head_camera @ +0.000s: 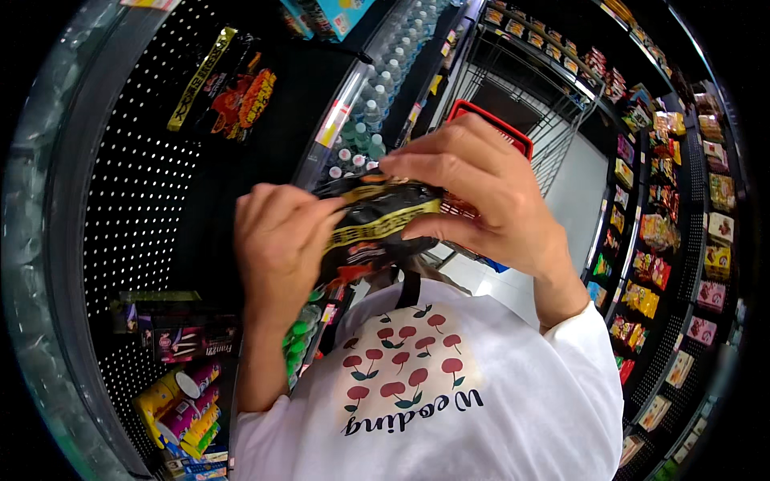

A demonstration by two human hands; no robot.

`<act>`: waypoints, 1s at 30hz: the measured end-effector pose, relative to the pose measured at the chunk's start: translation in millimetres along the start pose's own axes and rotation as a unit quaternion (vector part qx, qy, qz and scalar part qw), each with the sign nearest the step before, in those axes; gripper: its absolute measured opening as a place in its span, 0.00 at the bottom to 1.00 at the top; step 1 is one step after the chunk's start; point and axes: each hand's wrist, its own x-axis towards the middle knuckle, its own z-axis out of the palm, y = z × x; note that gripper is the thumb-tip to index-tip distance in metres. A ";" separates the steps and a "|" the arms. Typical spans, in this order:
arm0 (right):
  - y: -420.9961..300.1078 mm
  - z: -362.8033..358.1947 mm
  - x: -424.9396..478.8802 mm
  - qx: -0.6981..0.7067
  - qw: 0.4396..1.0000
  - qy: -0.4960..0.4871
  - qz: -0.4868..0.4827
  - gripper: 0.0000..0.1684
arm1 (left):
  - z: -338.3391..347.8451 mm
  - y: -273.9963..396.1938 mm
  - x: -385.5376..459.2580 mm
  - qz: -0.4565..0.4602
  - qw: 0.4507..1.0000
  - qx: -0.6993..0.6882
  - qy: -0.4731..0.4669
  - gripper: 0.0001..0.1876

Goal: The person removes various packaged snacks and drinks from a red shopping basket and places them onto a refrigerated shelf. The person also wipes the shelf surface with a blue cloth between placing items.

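Between my hands is a black plastic snack packet (376, 225) with a yellow printed band and red artwork at its lower end. My right hand (490, 186) holds its right side, thumb on the near face and fingers over the top. At the left edge, the thumb and fingers of my left hand (277, 240) pinch the packet. A second yellow strip shows near its top, and I cannot tell whether it belongs to another packet. A similar black packet (225, 90) lies on the dark shelf to the left.
Bottled drinks (385, 90) line the lower shelf just beyond my hands. A wire shopping cart (577, 120) with a red basket (520, 141) stands ahead on the right. Snack canisters (186, 409) and boxes (192, 340) sit at lower left. Packaged-food shelves (662, 234) run along the right.
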 end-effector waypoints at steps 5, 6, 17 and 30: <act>26.9 10.1 -50.3 -0.112 0.985 -0.082 0.104 0.23 | 74.8 12.0 21.3 0.063 0.995 -0.070 -0.026 0.08; 32.5 10.3 -59.7 -0.125 0.981 -0.086 0.123 0.22 | 90.5 12.1 24.6 0.074 0.993 -0.084 -0.021 0.08; 85.7 15.2 -137.9 -0.205 0.934 0.005 0.294 0.06 | 209.3 30.0 59.8 0.119 0.983 -0.139 -0.008 0.11; 172.9 83.7 -273.5 -0.189 0.902 -0.027 0.388 0.05 | 193.9 -50.2 -44.7 -0.133 0.986 -0.084 -0.060 0.10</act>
